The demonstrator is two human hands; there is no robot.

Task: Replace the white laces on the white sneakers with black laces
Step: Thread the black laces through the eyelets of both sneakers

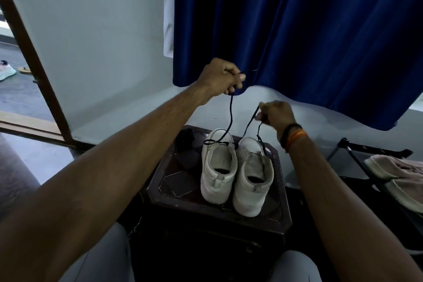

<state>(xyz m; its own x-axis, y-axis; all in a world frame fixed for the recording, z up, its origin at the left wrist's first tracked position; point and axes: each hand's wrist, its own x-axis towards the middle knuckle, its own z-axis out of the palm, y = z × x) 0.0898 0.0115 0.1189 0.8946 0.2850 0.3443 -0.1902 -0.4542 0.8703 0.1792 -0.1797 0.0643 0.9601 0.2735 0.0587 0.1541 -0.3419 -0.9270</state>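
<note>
Two ends of the limp, light black lace (230, 119) hang pinched, one below each fist, left hand (220, 78) and right hand (275, 114), best gripped near the tips.

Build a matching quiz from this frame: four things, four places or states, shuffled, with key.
Things:
1. left hand
2. right hand
3. sneakers
4. curtain

Places or states:
A. hangs behind, dark blue
B. side by side on the dark table, heels toward the camera
C. raised higher, gripping one end of the black lace
D. lower, pinching the other lace end, bands on the wrist

Pairs: 1-C, 2-D, 3-B, 4-A
</note>
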